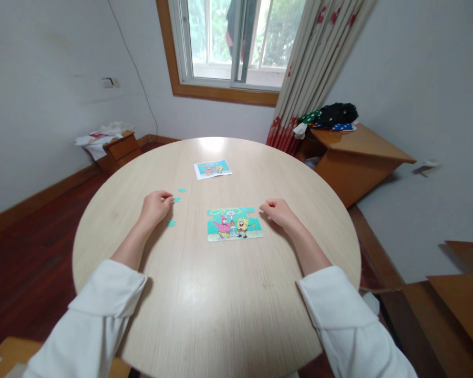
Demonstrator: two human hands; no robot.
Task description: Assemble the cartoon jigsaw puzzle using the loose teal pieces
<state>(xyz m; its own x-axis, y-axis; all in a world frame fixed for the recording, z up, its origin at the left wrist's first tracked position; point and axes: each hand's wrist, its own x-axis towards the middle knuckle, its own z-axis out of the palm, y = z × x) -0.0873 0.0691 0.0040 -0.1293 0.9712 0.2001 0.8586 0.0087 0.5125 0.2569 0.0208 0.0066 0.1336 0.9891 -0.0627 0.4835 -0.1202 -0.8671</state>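
Observation:
A nearly complete jigsaw puzzle (pixel 232 231) with cartoon figures on turquoise lies flat in the middle of the table, with gaps at its left and right sides. My left hand (pixel 155 206) is at the left, thumb and fingers pinched at a small turquoise puzzle piece (pixel 177 199). Two more loose turquoise pieces lie close by, one puzzle piece (pixel 182 190) just beyond the fingertips and another puzzle piece (pixel 172 223) nearer to me. Beside the puzzle's upper right corner, my right hand (pixel 278 211) rests with curled fingers, and nothing shows in it.
On the round wooden table (pixel 205 304), a creased printed picture (pixel 213 169) of the same cartoon scene lies beyond the puzzle. Clothes (pixel 335 115) are heaped on a brown wooden stand (pixel 362 144) at the right back. A window (pixel 236 42) and curtain (pixel 311 58) are behind.

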